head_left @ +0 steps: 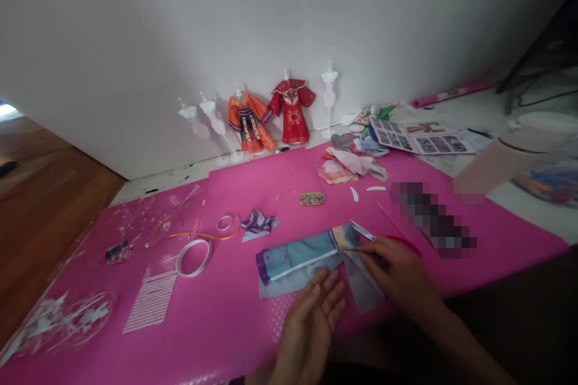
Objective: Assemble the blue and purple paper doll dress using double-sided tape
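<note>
A folded blue doll-garment fabric (300,252) with a purple edge lies on the pink mat, a white strip of tape (304,266) running along its lower side. My right hand (400,267) pinches the fabric at its right end, near a paler sheer piece (361,283). Palm up with fingers spread, my left hand (313,316) is just below the fabric's lower edge and holds nothing. Scissors (363,230) with red handles lie behind my right hand, which partly hides them.
A tape roll (194,257), a purple scrap (258,224), a bead sheet (151,302) and a bag of white scraps (76,319) lie left. Dressed mannequins (250,120) line the wall. Fabric pieces (350,163), an open booklet (419,138) and a cup (497,159) are right.
</note>
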Tool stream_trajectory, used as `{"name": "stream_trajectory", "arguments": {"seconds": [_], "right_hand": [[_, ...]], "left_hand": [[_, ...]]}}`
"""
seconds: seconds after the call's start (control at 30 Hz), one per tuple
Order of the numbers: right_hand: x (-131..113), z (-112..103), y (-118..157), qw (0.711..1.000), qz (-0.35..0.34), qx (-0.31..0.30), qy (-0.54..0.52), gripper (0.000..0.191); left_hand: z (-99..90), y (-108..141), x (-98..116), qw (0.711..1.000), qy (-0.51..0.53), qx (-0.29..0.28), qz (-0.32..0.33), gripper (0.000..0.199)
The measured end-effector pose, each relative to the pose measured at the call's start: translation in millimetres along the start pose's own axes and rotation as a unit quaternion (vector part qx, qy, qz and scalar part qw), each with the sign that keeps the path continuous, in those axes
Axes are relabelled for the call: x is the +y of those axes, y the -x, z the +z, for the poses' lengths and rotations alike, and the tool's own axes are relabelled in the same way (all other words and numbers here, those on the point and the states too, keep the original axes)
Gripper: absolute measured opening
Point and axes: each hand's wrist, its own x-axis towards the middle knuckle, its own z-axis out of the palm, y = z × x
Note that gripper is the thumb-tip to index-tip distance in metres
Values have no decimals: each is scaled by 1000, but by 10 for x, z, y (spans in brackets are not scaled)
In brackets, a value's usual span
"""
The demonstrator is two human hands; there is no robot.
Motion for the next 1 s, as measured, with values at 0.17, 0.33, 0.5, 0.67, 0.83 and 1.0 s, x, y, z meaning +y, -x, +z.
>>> {"name": "stream_trajectory", "arguments": {"seconds": [0.17, 0.33, 0.5, 0.67, 0.83, 1.0], "right_hand": [[-54, -64, 39, 999, 7, 14, -36, 14], [-18, -61, 66, 999, 10, 22, -45, 14], [36, -47, 54, 999, 15, 23, -37, 13], [-95, -28, 172, 993, 43, 103, -40, 13], [-389, 298, 462, 874, 212, -125, -418, 21], [-618, 626, 468, 659, 351, -219, -628, 44]], "left_hand": [[175, -146, 45, 984, 157, 79, -13, 33], [211, -119, 121, 965, 200, 168, 34, 38], [187, -98, 182, 943, 197, 249, 96, 35], [172, -106, 194, 933, 187, 275, 134, 32], [207, -21, 143, 934, 169, 263, 173, 22], [193, 98, 118, 939, 114, 235, 221, 21]]}}
